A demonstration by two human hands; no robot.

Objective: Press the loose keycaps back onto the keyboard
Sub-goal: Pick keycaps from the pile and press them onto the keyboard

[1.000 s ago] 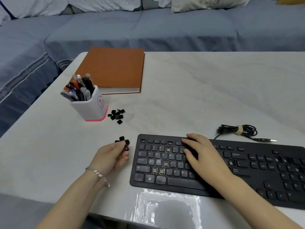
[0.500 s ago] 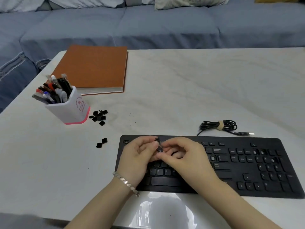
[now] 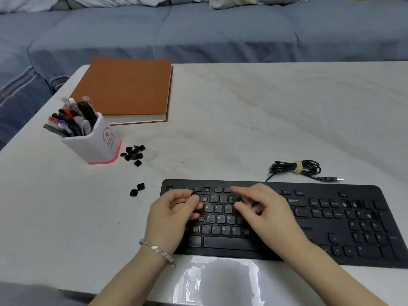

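The black keyboard [image 3: 331,217] lies along the near edge of the white table. Both my hands hover over its left half. My left hand [image 3: 174,217] has its fingers curled round small black keycaps [image 3: 195,193], one of them showing at the fingertips. My right hand [image 3: 267,213] pinches what looks like one black keycap [image 3: 238,199] between thumb and index finger, though it is blurred. Bare key sockets [image 3: 204,199] show between the hands. Several loose keycaps [image 3: 133,154] lie in a pile near the pen holder. Two more keycaps [image 3: 136,189] sit left of the keyboard.
A white pen holder [image 3: 101,146] full of pens stands at the left. An orange notebook [image 3: 125,89] lies behind it. The keyboard's coiled cable [image 3: 295,167] rests behind the keyboard. A blue sofa [image 3: 220,32] runs along the table's far side.
My left hand came from the table's left onto the keyboard with keycaps. Both hands met over the keys, then drew apart, the right now pinching a keycap.
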